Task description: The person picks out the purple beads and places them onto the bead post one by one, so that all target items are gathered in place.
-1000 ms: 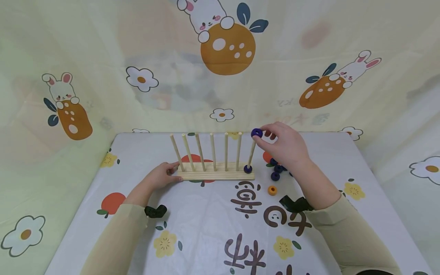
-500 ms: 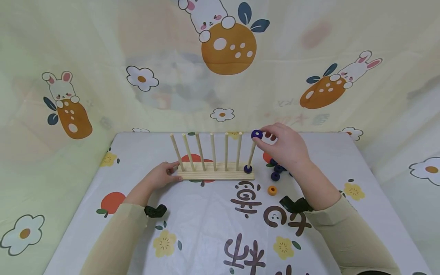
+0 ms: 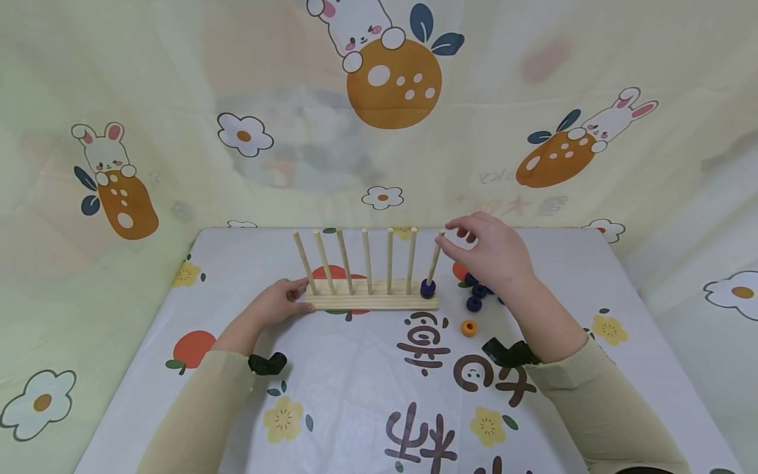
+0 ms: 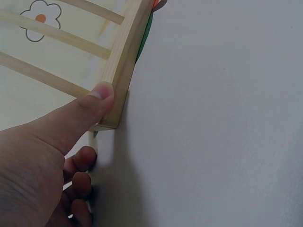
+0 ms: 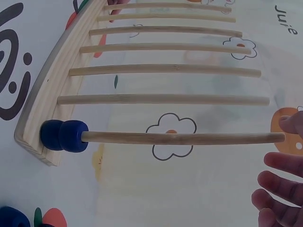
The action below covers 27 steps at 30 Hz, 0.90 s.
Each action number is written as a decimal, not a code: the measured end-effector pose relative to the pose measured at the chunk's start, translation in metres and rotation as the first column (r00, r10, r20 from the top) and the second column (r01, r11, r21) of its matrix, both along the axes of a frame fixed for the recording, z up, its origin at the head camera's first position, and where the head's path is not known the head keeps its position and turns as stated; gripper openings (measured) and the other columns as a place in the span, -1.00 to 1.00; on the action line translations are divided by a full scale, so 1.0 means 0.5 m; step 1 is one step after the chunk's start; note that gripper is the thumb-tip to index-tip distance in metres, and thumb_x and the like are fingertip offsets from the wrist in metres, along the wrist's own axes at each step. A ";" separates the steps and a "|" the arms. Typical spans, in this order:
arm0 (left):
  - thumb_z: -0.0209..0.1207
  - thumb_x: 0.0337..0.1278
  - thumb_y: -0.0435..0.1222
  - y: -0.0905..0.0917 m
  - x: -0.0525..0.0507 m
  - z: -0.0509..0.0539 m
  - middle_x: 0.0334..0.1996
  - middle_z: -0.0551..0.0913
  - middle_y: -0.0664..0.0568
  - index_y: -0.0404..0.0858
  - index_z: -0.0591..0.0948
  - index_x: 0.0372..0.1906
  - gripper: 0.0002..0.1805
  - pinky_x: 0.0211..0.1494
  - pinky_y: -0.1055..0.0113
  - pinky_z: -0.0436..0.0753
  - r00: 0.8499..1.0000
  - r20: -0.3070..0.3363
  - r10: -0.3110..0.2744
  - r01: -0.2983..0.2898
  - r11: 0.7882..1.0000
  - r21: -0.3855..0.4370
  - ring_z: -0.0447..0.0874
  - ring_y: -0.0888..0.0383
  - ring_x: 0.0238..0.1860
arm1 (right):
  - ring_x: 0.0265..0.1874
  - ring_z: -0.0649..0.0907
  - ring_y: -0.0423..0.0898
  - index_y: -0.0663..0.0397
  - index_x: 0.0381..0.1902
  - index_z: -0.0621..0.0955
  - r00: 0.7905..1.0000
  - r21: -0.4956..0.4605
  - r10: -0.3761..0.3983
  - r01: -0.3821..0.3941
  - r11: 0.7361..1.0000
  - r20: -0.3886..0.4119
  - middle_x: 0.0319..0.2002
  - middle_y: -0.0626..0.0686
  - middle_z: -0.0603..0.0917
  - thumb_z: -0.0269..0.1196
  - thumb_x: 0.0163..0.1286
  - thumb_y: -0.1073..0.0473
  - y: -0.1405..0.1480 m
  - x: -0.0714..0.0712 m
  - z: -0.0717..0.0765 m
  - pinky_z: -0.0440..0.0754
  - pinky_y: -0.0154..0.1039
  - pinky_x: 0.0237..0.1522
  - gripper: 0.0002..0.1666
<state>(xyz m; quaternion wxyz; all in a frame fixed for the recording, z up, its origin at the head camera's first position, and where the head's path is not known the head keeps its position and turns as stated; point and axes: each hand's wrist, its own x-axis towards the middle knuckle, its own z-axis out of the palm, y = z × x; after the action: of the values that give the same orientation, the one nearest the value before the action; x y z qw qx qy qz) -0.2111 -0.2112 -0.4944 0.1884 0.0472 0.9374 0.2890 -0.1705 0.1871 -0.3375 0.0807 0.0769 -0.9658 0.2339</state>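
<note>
With left hand [image 3: 278, 303], gripping left end of peg rack [image 3: 370, 303] on tablecloth [image 3: 349, 368]. Holding nothing in right hand [image 3: 488, 253], half spread beside tip of rightmost peg [image 5: 184, 138]. Note two blue beads [image 3: 428, 289] stacked at its foot, loose blue beads [image 3: 474, 304] and orange bead [image 3: 469, 328] right of rack.

Dark lettering [image 5: 286, 20] on the patterned backdrop [image 5: 213, 194] seems to read "Juie" — the tablecloth's [image 3: 343, 375] brown characters [image 3: 439, 438] are unclear.
</note>
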 end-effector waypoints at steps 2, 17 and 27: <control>0.41 0.08 0.01 0.001 0.000 0.000 -0.10 0.44 -0.09 -0.02 0.30 0.50 -0.12 -0.03 0.12 0.42 1.000 0.003 0.006 -0.006 1.000 0.004 0.38 0.00 -0.08 | -0.10 0.55 0.04 -0.02 0.09 0.66 1.000 0.002 -0.001 0.001 1.000 0.004 -0.12 0.05 0.63 0.28 0.35 -0.19 0.001 0.000 0.000 0.53 -0.01 -0.15 -0.50; 0.40 0.07 0.03 -0.002 0.000 0.000 -0.10 0.45 -0.09 -0.03 0.30 0.50 -0.10 -0.03 0.09 0.43 1.000 0.005 0.005 -0.005 1.000 0.005 0.39 -0.01 -0.08 | -0.05 0.54 0.08 -0.01 0.13 0.63 0.998 0.037 -0.023 0.021 0.999 0.053 -0.05 0.11 0.62 0.20 0.36 -0.31 0.052 0.002 -0.007 0.52 0.05 -0.11 -0.38; 0.41 0.06 0.03 -0.004 -0.003 -0.005 -0.12 0.44 -0.08 0.00 0.29 0.50 -0.10 -0.02 0.10 0.43 1.000 0.009 0.011 -0.011 1.000 0.000 0.38 -0.01 -0.07 | -0.04 0.53 0.16 0.06 0.16 0.61 0.995 0.086 -0.053 0.046 0.995 0.087 -0.03 0.20 0.60 0.19 0.38 -0.30 0.118 -0.001 -0.023 0.53 0.10 -0.12 -0.35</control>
<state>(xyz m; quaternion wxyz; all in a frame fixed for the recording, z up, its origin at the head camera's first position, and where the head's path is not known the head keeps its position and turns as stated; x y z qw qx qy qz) -0.2127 -0.2132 -0.4971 0.1911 0.0407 0.9367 0.2905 -0.1708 0.2462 -0.3492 0.0402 0.0456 -0.9790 0.1944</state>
